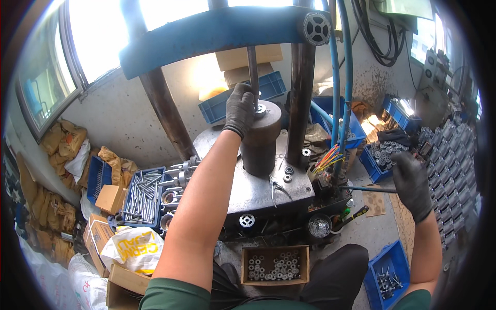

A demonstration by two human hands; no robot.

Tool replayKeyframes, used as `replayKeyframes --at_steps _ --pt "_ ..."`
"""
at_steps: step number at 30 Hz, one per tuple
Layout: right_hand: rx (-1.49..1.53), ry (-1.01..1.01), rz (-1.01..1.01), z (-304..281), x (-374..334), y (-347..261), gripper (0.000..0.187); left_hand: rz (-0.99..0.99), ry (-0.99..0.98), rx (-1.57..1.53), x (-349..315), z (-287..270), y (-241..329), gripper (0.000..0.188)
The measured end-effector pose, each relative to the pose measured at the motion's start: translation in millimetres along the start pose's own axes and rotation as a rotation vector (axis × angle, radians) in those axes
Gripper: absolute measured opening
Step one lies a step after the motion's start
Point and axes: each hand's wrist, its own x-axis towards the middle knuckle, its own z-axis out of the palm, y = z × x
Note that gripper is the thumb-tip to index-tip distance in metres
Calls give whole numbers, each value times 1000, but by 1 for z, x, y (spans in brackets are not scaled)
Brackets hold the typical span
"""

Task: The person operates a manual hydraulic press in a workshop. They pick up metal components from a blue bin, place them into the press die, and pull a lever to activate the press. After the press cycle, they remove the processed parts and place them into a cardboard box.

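My left hand [240, 109], in a dark grey glove, is closed beside the upright metal rod [252, 67] of a press. Its fingertips are hidden, so what they grip cannot be made out. Touching or close by them, a small round metal part [260, 110] sits on top of a thick steel cylinder [259, 152]. The cylinder stands on the press's metal table [237, 199]. Off to the right, my gloved right hand [413, 186] is closed at the end of a thin lever [369, 189] that reaches out from the press.
A cardboard box [275, 283] of small round metal parts is between my legs. Pliers [278, 192] lie on the press table. Blue crates hold metal shafts [143, 199] at left and bolt-like parts [387, 284] at right. Stacked metal cylinders [452, 175] line the right side.
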Motion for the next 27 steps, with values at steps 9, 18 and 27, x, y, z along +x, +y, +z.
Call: replayKeyframes --at_steps 9,18,27 --pt "10 -788 102 7 -196 -13 15 -35 -132 -66 6 6 0 26" --pt "20 -617 120 -7 -148 -41 18 -60 -136 -50 6 6 -2 29" --pt "-37 -680 107 -8 -155 -33 15 -36 -125 -15 -5 8 19 26"
